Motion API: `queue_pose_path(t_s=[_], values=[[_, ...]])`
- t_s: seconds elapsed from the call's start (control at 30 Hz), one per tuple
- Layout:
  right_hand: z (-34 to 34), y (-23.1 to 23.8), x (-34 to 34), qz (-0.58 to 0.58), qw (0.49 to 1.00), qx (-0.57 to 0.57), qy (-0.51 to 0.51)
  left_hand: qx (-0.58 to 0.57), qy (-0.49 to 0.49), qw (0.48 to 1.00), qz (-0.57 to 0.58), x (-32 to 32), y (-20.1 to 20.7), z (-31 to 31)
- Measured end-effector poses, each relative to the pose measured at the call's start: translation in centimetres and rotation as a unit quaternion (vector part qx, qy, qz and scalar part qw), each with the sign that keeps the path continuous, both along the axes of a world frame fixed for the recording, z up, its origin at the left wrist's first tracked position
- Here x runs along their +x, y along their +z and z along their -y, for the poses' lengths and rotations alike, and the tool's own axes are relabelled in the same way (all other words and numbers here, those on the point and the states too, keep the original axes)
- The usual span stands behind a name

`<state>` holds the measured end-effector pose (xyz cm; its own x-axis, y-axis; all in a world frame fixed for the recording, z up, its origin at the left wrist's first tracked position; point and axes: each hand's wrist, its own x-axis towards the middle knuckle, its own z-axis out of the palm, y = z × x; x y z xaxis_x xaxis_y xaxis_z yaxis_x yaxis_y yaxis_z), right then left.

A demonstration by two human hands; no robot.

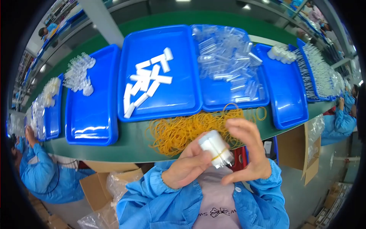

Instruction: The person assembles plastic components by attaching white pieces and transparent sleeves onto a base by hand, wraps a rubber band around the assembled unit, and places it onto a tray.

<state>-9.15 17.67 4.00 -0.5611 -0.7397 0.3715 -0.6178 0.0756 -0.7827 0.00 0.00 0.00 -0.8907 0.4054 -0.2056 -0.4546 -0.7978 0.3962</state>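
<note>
My left hand (pixel 187 168) grips a bundle of white tubes (pixel 212 144) with a yellow rubber band round it, just in front of the table edge. Clear ends show at the bundle's lower end. My right hand (pixel 251 152) is beside the bundle with thumb and fingers spread apart and nothing between them. Beyond my hands, a heap of yellow rubber bands (pixel 171 133) lies on the green table. Behind the heap, white tubes (pixel 143 82) lie loose in a blue tray (pixel 177 105), and clear plastic tubes (pixel 225 57) fill much of another blue tray (pixel 217 105).
A blue tray (pixel 91 118) at left holds bundled clear tubes (pixel 78 72); one at right (pixel 288 110) holds white-ended bundles (pixel 281 54). Cardboard boxes (pixel 95 187) (pixel 293 149) stand below the table edge. Other people in blue work at left (pixel 42 179) and right (pixel 341 122).
</note>
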Motion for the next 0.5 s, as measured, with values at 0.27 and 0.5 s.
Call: queue_pose_path(t_s=[0.27,0.5], values=[[-1.4,1.5,-2.3,-0.105,0.983,0.004,-0.149,0.034,0.025,0.999,0.006,-1.4,0.4,-1.3],[-6.6,2.4,-23.5,-0.319,0.873,0.119,-0.349,-0.237,0.195,0.942,-0.133,-0.2,1.7,4.7]])
